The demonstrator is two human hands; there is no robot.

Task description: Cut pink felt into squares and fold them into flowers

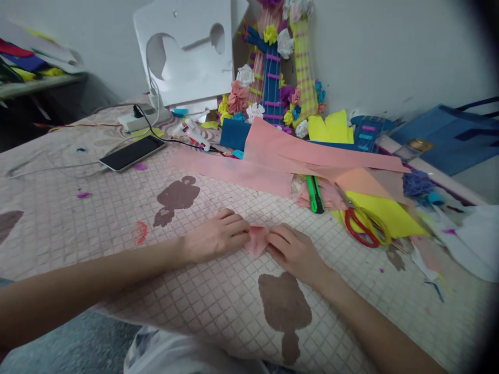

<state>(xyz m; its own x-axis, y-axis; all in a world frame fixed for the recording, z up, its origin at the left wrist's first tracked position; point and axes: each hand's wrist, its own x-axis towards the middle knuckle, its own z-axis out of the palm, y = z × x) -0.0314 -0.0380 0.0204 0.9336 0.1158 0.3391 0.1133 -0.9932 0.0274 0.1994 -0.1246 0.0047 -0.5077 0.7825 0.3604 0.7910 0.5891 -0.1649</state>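
Between my two hands, just above or on the tablecloth, is a small piece of pink crepe paper. My left hand pinches its left side, fingers curled together. On the opposite side my right hand grips the edge with thumb and fingers closed. The middle of the piece shows between the fingertips and looks folded or creased; its ends are hidden in my fingers. Beyond the hands lie long strips of the same pink paper.
To the right are scissors with red and yellow handles, a green cutter and yellow paper. A phone, glue gun and power strip sit at the back left. Decorated paper guitars lean on the wall.
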